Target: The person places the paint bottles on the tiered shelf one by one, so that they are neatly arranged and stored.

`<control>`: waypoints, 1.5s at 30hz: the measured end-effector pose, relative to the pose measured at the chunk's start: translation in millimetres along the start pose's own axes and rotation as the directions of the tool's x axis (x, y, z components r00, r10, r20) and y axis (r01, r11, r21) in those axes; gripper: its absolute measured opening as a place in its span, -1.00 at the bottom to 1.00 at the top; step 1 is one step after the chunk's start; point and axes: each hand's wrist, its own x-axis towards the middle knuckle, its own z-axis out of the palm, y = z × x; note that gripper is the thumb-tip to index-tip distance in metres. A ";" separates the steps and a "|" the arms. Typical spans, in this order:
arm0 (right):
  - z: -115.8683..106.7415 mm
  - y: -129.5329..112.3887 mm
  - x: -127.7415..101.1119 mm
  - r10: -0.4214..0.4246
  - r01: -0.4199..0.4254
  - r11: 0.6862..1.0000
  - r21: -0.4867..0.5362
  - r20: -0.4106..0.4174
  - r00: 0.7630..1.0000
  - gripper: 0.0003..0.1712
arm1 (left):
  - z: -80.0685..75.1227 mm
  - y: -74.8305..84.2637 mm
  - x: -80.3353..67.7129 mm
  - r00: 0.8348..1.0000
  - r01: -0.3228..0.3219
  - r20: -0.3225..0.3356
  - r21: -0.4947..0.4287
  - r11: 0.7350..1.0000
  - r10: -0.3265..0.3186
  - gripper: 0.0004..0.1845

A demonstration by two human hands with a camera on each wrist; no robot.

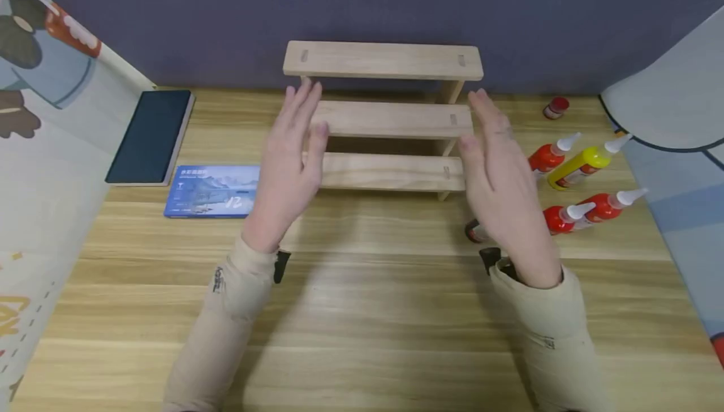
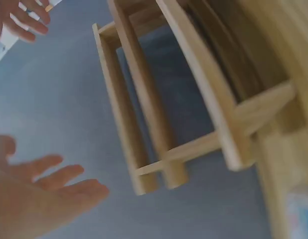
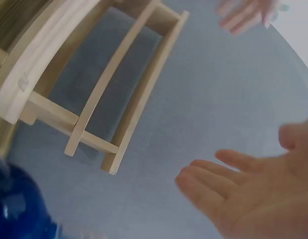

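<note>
A left hand (image 1: 290, 161) and a right hand (image 1: 503, 179), two in all, are hovering over one worktop (image 1: 373, 324). One three-tier wooden rack (image 1: 390, 118) is standing near the far edge. Toward the left edge, one dark book (image 1: 149, 135) and one blue box (image 1: 212, 192) are lying. Nearer the right edge, three red bottles (image 1: 544, 159), one yellow bottle (image 1: 585, 161) and one small jar (image 1: 556, 108) are sitting; one half-hidden dark item (image 1: 474, 231) is perhaps making a fifth bottle.

Three-tiered pale wooden rack (image 1: 390, 118), upright, on the table (image 1: 367, 330)
</note>
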 end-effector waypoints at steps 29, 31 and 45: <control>-21.8 64.9 -59.8 0.121 -0.126 0.919 0.374 0.038 0.992 -0.56 | 17.9 -82.0 0.0 0.812 0.398 0.235 -0.892 0.212 -0.534 -0.50; -22.0 69.1 -66.8 0.117 -0.129 0.943 0.307 0.058 0.992 -0.56 | 20.0 -81.7 1.0 0.819 0.389 0.229 -0.895 0.217 -0.526 -0.50; -16.6 92.9 -92.4 0.247 -0.268 0.956 0.121 0.160 0.956 -0.35 | 31.2 -78.1 3.7 0.826 0.370 0.220 -0.906 0.205 -0.519 -0.51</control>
